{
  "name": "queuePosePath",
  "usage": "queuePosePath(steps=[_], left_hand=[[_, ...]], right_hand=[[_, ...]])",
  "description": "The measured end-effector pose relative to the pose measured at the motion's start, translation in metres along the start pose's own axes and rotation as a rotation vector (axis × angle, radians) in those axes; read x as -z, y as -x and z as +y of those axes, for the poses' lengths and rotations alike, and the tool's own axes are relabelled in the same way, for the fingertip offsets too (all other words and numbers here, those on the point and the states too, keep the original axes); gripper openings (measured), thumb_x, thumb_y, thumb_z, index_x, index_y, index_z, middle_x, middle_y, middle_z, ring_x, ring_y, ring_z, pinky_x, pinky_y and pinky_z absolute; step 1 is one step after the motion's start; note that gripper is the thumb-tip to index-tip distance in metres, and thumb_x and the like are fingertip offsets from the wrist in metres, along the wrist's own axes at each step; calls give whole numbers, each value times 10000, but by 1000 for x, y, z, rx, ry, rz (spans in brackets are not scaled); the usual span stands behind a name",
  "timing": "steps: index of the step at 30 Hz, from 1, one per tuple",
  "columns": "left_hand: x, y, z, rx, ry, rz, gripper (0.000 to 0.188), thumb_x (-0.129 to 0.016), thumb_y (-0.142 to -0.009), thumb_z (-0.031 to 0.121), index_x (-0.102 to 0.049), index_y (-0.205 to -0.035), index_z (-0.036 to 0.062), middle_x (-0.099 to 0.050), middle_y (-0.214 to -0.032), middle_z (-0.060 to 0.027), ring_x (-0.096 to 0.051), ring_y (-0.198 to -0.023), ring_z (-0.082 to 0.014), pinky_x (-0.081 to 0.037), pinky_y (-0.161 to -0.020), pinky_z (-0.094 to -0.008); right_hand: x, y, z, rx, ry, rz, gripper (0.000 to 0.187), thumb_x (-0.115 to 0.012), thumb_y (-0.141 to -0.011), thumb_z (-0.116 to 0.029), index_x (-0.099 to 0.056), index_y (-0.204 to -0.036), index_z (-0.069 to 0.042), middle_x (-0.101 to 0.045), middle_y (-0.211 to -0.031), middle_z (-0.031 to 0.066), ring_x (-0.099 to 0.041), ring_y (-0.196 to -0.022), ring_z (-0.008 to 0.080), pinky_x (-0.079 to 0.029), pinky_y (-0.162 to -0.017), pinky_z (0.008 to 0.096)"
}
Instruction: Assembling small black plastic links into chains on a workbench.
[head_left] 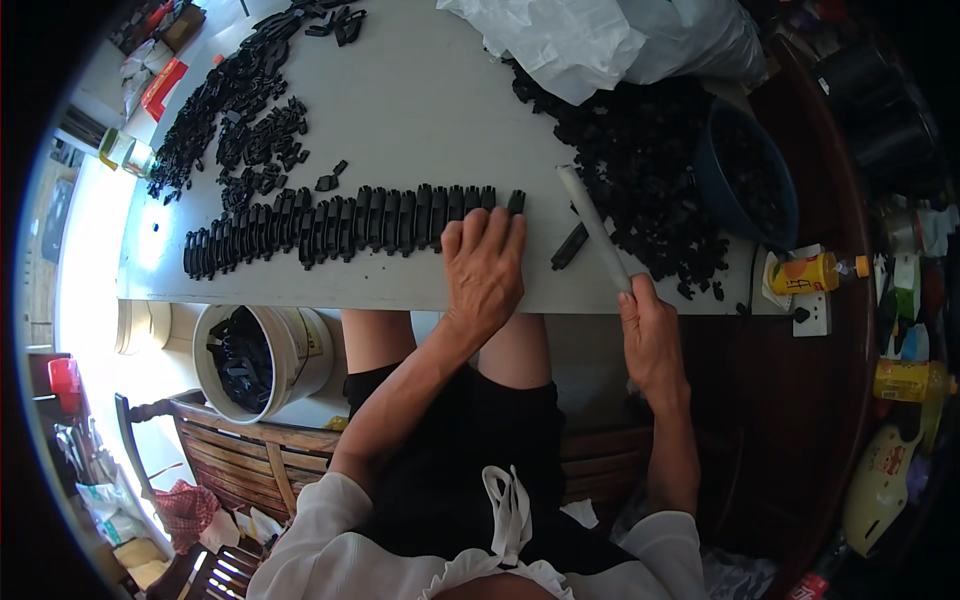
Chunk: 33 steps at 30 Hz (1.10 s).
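Observation:
A long row of narrow black plastic parts [360,222] stands side by side near the table's front edge. At the row's right end my left hand [485,262] is closed, its bent fingers over the last parts, and a black plastic part [516,202] sticks out past the fingertips. The fingers hide exactly how it is gripped. My right hand [652,335] is wrapped round the lower end of a light grey rod [594,222], which slants up and to the left, above the table. A single loose black part [570,247] lies left of the rod.
Small black pieces [650,150] are heaped at right, beside a blue bowl [782,190] and under a white plastic bag [600,40]. Another black heap [225,110] lies at far left. A white bucket [290,365] of black parts stands below the table edge [220,301].

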<state>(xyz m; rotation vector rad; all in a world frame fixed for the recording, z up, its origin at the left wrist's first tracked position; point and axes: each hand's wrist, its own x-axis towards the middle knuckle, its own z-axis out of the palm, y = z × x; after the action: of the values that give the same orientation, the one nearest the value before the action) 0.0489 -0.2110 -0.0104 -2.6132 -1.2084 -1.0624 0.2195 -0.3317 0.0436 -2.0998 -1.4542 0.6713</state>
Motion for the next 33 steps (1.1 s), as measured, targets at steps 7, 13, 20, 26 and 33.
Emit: queuePosePath(steps=[7,13,20,26,33], left_hand=[[-4,4,2,10,208,-65,291,-604,-756,54,-583,-1044,22,-510,-850,-73,-480,-840,-246,-383,-753,-365],[-8,7,-1,10,225,-48,258,-599,-766,40,-575,-1022,9,-502,-810,-86,-481,-782,-245,-405,-699,-347],[-11,7,0,-22,248,-26,271,-571,-767,17,-586,-1035,-28,-512,-813,-91,-485,-782,-243,-406,-701,-340],[-7,7,1,-11,240,-66,328,-566,-744,21,-587,-1065,-39,-519,-823,-98,-486,-812,-250,-413,-724,-342],[4,7,-1,51,129,40,345,-603,-791,104,-592,-1128,29,-543,-1081,-142,-505,-947,-298,-409,-807,-399]], right_hand=[[-8,-1,-6,20,98,0,205,-412,-1017,-190,-432,-889,-31,-477,-562,109,-488,-472,206,-352,-453,353],[4,-12,-24,112,206,75,200,-419,-1013,-194,-449,-899,-33,-523,-591,132,-540,-500,265,-387,-469,394],[-8,-26,-25,15,378,-52,241,-399,-1018,-215,-456,-893,-18,-554,-622,143,-567,-549,314,-429,-508,432],[15,-22,-42,-9,195,14,235,-407,-1016,-223,-444,-896,-24,-568,-636,157,-593,-567,317,-446,-520,423],[9,-16,-27,16,139,44,212,-409,-1018,-221,-418,-916,-35,-545,-622,152,-571,-548,322,-418,-502,423]])
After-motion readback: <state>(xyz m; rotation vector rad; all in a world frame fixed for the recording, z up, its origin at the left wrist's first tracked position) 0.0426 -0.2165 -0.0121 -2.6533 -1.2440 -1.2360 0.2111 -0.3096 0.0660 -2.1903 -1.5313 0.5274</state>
